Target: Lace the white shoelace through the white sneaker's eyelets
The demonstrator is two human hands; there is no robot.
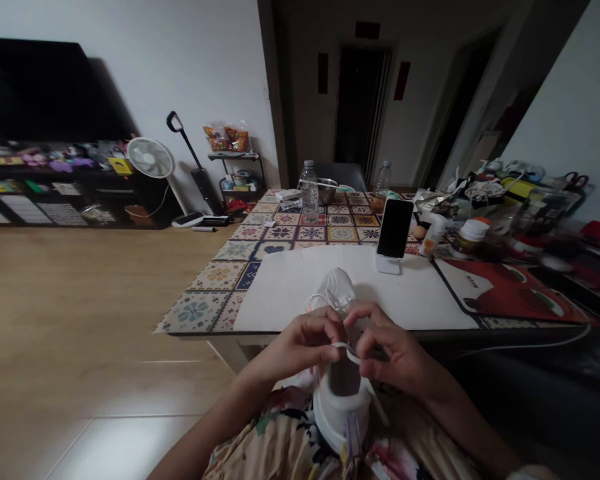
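A white sneaker [341, 400] rests on my lap, its toe pointing away toward the table. My left hand [307, 340] is closed in a pinch on the white shoelace [347, 351] above the shoe's opening. My right hand [387, 350] is also closed on the lace, close beside the left, with a loop of lace running between them. The shoe's toe [337, 287] reaches up over the table edge.
A table with a patterned tile cloth [280, 233] stands in front, covered by a white sheet [420, 293]. A phone on a stand [394, 230], water bottles [309, 190], jars and clutter sit at right. Wood floor, a fan [150, 159] and a TV shelf lie left.
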